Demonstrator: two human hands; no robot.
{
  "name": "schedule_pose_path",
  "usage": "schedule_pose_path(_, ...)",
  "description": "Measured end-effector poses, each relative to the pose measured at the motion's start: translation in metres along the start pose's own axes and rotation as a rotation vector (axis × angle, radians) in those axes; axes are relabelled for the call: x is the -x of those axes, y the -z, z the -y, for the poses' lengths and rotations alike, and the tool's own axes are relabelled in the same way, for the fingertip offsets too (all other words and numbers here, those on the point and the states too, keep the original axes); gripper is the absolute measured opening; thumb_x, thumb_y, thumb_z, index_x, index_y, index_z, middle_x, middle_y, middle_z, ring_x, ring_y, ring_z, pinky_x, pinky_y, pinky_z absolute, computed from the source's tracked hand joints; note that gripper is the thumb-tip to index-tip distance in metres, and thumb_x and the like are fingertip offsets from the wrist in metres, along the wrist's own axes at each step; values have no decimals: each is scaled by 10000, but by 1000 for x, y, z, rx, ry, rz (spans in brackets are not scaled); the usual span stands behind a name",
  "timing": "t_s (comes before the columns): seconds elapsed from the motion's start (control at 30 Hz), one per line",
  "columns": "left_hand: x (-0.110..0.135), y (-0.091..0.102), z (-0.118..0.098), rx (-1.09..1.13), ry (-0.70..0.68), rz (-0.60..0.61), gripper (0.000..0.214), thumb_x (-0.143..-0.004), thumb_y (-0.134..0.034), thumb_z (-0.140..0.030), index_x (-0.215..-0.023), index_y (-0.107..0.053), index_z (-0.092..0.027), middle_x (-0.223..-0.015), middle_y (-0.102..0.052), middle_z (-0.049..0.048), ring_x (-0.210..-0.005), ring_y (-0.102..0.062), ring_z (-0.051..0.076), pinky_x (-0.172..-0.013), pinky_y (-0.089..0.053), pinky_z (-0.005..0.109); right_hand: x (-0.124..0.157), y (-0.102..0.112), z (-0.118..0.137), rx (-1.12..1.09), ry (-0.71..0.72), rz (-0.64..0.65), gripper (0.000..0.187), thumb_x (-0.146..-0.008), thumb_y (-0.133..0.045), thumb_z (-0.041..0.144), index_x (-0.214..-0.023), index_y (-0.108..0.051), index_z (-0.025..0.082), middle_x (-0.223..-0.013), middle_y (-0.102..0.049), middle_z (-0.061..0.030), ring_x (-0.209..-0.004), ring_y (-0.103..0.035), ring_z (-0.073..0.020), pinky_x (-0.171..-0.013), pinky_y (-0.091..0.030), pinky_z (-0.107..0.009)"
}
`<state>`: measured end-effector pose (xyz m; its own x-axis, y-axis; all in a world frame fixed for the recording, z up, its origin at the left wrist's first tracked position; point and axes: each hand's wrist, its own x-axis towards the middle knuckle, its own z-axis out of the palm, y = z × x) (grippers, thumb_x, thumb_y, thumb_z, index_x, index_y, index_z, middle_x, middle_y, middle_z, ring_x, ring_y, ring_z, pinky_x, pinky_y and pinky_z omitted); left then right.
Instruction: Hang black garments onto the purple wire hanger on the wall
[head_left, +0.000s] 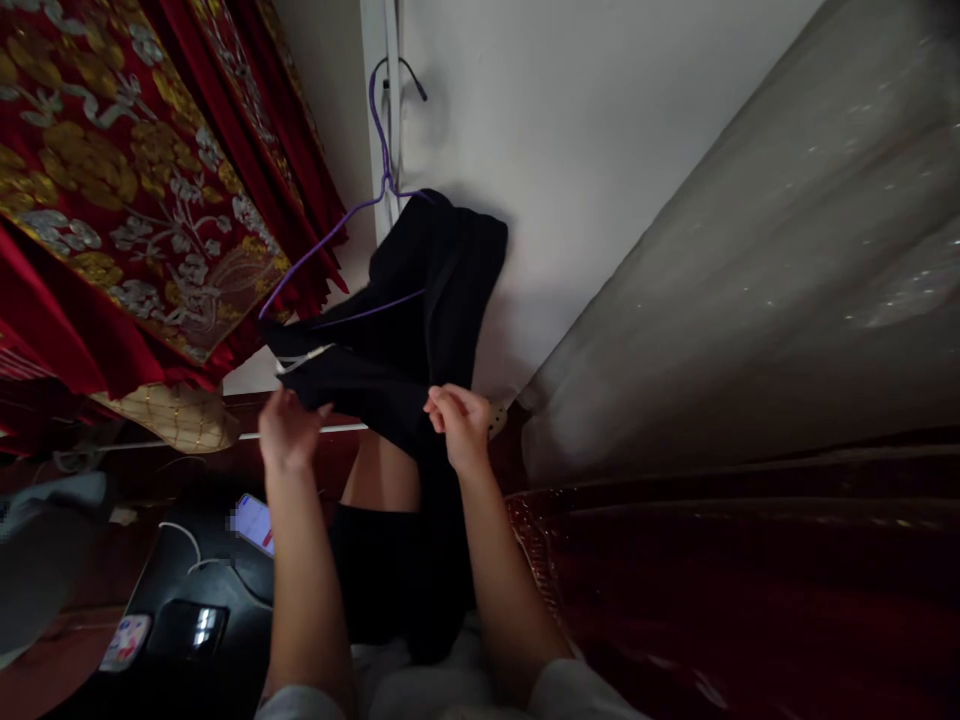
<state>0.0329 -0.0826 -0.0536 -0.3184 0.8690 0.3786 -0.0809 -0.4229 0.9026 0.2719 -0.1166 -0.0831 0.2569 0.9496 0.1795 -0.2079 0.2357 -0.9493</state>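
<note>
A black garment (pixel 382 385) hangs from a purple wire hanger (pixel 322 240), with its upper opening spread and the lower part draping toward my lap. My right hand (pixel 461 425) is closed in a pinch on the garment's front edge, right of the opening. At the garment's lower left corner is my left hand (pixel 291 430), slightly blurred, its thumb held away from the fingers. Its fingertips are close to the cloth; whether they touch it I cannot tell. A pale strap or cord (pixel 304 357) lies on the garment's left edge.
The hanger hooks onto a white upright rail (pixel 394 120) by the wall. Red embroidered cloth (pixel 150 180) hangs at left, a greyish sheer cover (pixel 750 250) at right. On a black surface lie a lit phone (pixel 255 522), a white cable (pixel 214 563) and a dark glossy object (pixel 191 628).
</note>
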Motion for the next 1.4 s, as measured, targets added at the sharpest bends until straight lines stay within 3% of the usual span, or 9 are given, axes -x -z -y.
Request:
schedule_pose_path(0.17,64,-32,27,352,482,-101,342,-737,-826,-414,-798,-582,-183,-727,-618,7,-686,-644,147,-693,-553,276,-2,40,-4,173,135,-215,332,-833,-694,445,-652,-570,196,-575,-435,40,-544,-384,-107,-552,-330,-269)
schedule_pose_path(0.27,67,-58,6,415,396,-33,356,-743,-859,-425,-831,-612,-185,-788,-633,-8,-759,-651,122,-772,-541,236,-2,42,10,225,325,-245,290,-807,-753,436,-864,-584,208,-831,-555,9,-763,-538,-138,-728,-447,-278)
schedule_pose_path(0.4,75,-93,-35,244,170,123,239,-887,-769,-433,-927,-723,-203,-913,-702,22,-885,-669,145,-880,-533,265,17,12,21,176,280,268,466,-830,-771,375,-1238,-588,246,-1226,-647,-65,-1168,-625,-217,-1026,-486,-348)
schedule_pose_path(0.53,69,-108,-55,-49,-95,258,178,-934,-733,-386,-1002,-803,-237,-1133,-709,72,-1161,-641,215,-1083,-472,350,25,-8,30,126,198,247,318,-894,-673,355,-1188,-647,238,-1066,-706,-46,-996,-665,-212,-912,-541,-340)
schedule_pose_path(0.67,41,-101,-44,-135,-30,619,430,-1034,-506,-557,-1146,-786,-250,-1320,-681,76,-1300,-589,256,-1168,-412,399,6,4,61,130,197,356,135,-802,-639,285,-893,-696,204,-780,-649,-6,-729,-601,-168,-693,-513,-288)
schedule_pose_path(0.83,20,-71,-23,-625,-7,1127,703,-1053,-275,-648,-757,-696,-169,-773,-701,76,-857,-678,274,-1098,-432,548,-32,27,111,284,260,517,103,-732,-557,209,-652,-618,184,-578,-502,32,-521,-443,-101,-525,-388,-243)
schedule_pose_path(1.03,-13,-25,-41,-1245,-360,1088,262,-1008,-546,-392,-912,-681,-188,-837,-688,88,-1008,-627,327,-995,-418,568,-108,28,119,530,658,152,101,-751,-571,174,-714,-663,193,-682,-610,-12,-668,-588,-154,-652,-478,-296)
schedule_pose_path(1.2,-19,-16,-59,-1017,-289,1000,269,-963,-610,-386,-801,-665,-178,-818,-678,68,-882,-642,249,-860,-482,395,-163,1,79,539,559,98,268,-865,-632,291,-1115,-687,215,-997,-711,-62,-863,-650,-197,-763,-526,-324)
schedule_pose_path(1.4,-16,-4,-52,-1036,-79,1095,266,-973,-576,-412,-950,-719,-189,-863,-740,65,-792,-678,220,-741,-488,308,-167,2,47,731,392,183,504,-895,-656,396,-529,-356,222,-542,-322,32,-565,-350,-120,-573,-297,-297)
